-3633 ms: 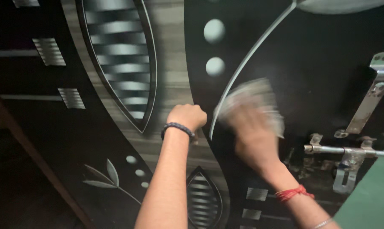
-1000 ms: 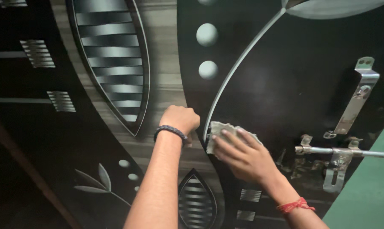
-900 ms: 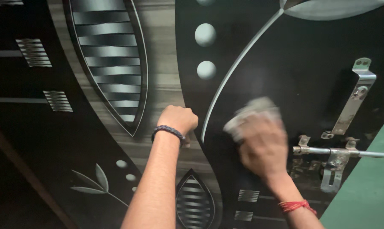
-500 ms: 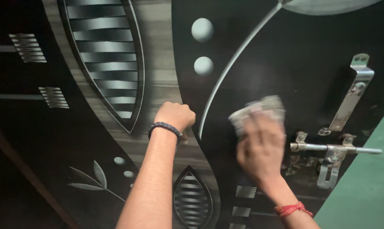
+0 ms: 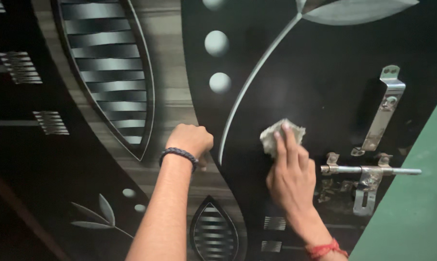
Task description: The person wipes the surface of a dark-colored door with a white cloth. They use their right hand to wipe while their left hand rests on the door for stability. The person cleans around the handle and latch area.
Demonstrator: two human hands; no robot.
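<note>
The crumpled cloth (image 5: 281, 135) sits on the black door panel (image 5: 324, 87), left of the sliding bolt (image 5: 368, 170), now higher than a second ago. The right hand (image 5: 291, 179) presses it flat with extended fingers (image 5: 285, 145); wiping goes on. The left hand (image 5: 189, 139) stays clenched against the door.

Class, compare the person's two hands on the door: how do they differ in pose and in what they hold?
The left hand is closed in a fist against the grey band; the right hand lies flat, fingers extended. The left hand shows no cloth; the right hand presses a pale cloth on the black panel. Both touch the door.
</note>
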